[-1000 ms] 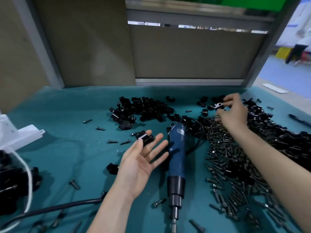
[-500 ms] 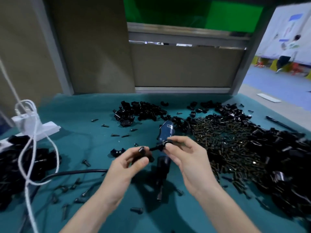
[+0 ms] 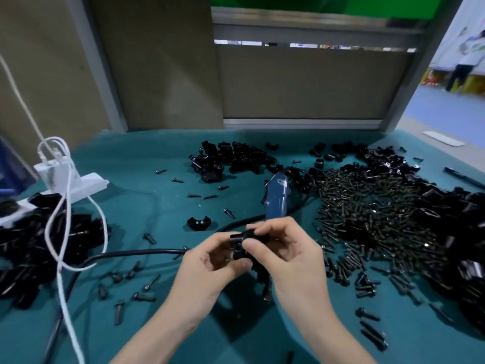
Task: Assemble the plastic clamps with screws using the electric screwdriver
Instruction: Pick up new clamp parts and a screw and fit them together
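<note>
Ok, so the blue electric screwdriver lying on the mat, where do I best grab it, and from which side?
Probably the blue body of the electric screwdriver, taken from above. It lies flat on the mat, bit end toward you behind the clamp you hold, cord leaving the far end, so the mid-body is the exposed, thick part.

The electric screwdriver (image 3: 275, 198) lies mid-table (image 3: 147, 206), with the screw heap (image 3: 367, 214) to its right and a clamp pile (image 3: 231, 158) behind it to the left. In front of it, the left hand (image 3: 207, 271) and right hand (image 3: 288, 256) meet around a clamp (image 3: 240, 248). A power strip (image 3: 76, 183) sits far left.
</note>
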Action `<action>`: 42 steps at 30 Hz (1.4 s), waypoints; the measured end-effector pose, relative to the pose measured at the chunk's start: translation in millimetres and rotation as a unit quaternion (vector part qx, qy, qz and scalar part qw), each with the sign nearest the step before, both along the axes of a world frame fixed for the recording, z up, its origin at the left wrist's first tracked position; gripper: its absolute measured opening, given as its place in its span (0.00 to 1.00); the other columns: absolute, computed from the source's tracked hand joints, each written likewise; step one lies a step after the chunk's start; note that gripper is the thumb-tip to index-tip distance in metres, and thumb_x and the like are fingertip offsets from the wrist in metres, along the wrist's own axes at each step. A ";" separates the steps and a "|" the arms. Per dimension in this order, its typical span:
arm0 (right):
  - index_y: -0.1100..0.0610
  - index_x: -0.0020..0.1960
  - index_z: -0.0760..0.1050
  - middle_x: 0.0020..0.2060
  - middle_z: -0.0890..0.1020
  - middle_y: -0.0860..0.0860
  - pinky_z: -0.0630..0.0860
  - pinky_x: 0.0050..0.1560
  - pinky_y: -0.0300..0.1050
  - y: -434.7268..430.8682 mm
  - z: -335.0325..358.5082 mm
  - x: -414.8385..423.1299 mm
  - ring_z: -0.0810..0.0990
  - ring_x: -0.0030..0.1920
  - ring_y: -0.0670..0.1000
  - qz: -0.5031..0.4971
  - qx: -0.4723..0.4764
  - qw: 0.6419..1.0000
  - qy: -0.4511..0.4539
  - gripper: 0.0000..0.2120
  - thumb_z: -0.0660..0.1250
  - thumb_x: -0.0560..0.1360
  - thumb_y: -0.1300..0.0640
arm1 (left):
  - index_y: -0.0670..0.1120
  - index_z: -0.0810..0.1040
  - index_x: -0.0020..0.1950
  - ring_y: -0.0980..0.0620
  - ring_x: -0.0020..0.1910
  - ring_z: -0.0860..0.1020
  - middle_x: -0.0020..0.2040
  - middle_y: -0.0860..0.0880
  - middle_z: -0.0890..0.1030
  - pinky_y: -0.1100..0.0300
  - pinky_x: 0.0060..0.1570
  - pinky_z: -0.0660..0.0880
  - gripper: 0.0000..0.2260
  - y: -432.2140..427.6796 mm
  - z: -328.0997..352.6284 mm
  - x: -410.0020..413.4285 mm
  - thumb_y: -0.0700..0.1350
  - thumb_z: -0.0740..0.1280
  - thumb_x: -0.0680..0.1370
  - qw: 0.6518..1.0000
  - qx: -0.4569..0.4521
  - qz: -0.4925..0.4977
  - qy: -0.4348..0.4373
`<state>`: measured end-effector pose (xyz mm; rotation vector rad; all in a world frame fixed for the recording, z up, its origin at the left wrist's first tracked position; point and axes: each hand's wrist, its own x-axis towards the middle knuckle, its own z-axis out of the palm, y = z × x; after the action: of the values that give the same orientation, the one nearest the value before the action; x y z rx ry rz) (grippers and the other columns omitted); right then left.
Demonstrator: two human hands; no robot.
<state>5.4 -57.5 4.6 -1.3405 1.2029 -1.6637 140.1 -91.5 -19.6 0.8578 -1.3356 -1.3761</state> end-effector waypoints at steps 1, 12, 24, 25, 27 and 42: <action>0.47 0.43 0.80 0.43 0.84 0.44 0.75 0.49 0.35 -0.1 -1.7 -0.8 0.82 0.47 0.45 -0.014 -0.003 0.998 0.057 0.10 0.77 0.67 0.60 | 0.52 0.84 0.48 0.55 0.46 0.82 0.46 0.48 0.86 0.67 0.47 0.76 0.16 0.0 -0.4 0.5 0.42 0.75 0.61 1.000 0.001 -0.001 -0.002; 0.41 0.43 0.82 0.43 0.82 0.38 0.81 0.45 0.49 -9.5 -12.1 -15.0 0.82 0.48 0.45 0.030 0.010 0.987 0.159 0.08 0.73 0.72 0.55 | 0.44 0.83 0.50 0.56 0.45 0.84 0.46 0.49 0.86 0.72 0.44 0.75 0.13 -5.0 0.8 11.8 0.32 0.72 0.68 0.998 -0.002 -0.014 -0.067; 0.54 0.56 0.83 0.49 0.83 0.47 0.78 0.51 0.33 -12.6 -15.2 -21.2 0.81 0.51 0.42 0.064 0.060 0.983 0.158 0.15 0.75 0.71 0.64 | 0.55 0.87 0.43 0.59 0.36 0.82 0.42 0.51 0.86 0.71 0.40 0.76 0.14 -11.1 1.7 14.4 0.39 0.71 0.64 0.999 0.016 0.003 -0.047; 0.54 0.56 0.83 0.49 0.83 0.47 0.78 0.50 0.33 -12.6 -15.0 -21.5 0.81 0.51 0.41 0.064 0.072 0.983 0.157 0.14 0.75 0.71 0.64 | 0.56 0.86 0.43 0.59 0.37 0.82 0.42 0.51 0.86 0.71 0.40 0.76 0.14 -11.0 2.0 15.2 0.40 0.71 0.64 0.998 0.015 -0.002 -0.059; 0.53 0.54 0.83 0.47 0.84 0.44 0.78 0.50 0.34 -13.1 -14.7 -21.9 0.81 0.51 0.40 0.065 0.089 0.981 0.158 0.14 0.76 0.70 0.63 | 0.55 0.86 0.44 0.58 0.39 0.83 0.44 0.51 0.86 0.71 0.41 0.76 0.13 -10.6 2.6 17.2 0.41 0.72 0.63 0.997 0.018 -0.010 -0.074; 0.53 0.51 0.82 0.45 0.84 0.46 0.77 0.48 0.32 -13.5 -9.2 -25.1 0.81 0.48 0.40 0.074 0.123 0.978 0.150 0.13 0.77 0.68 0.64 | 0.44 0.85 0.46 0.53 0.43 0.84 0.46 0.45 0.86 0.68 0.45 0.78 0.14 -13.0 -0.8 20.7 0.40 0.74 0.61 0.996 0.042 -0.023 -0.070</action>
<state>-19.7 -71.0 -4.6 -1.5160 1.3914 -1.1945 160.8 -104.6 -20.5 1.0002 -1.4201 -1.4383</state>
